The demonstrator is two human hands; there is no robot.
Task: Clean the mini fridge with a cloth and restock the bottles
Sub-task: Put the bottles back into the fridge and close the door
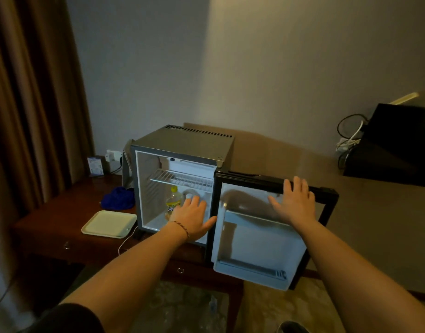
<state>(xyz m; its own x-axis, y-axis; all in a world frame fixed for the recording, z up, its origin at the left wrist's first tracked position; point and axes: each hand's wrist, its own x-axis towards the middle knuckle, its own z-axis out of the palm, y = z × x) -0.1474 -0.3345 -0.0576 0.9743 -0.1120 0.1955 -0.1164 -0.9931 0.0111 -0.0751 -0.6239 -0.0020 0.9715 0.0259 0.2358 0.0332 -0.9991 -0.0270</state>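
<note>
Fridge (pixel 182 143) door (pixel 262 239) open, right hand (pixel 294 204) apparently flat on it.

Head camera looks forward and down, near the fridge (pixel 182 186).

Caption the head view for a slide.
Left hand reaches toward bottles in the open mini fridge; right hand rests on its door.

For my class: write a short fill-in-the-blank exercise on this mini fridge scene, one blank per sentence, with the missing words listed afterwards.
1. The door of the mini fridge stands ____.
2. The bottle inside the fridge has a ____ cap.
3. The blue cloth lies on the desk just behind the ____.
4. The right hand rests with straight fingers on the fridge ____.

Missing words: open; yellow; tray; door
</note>
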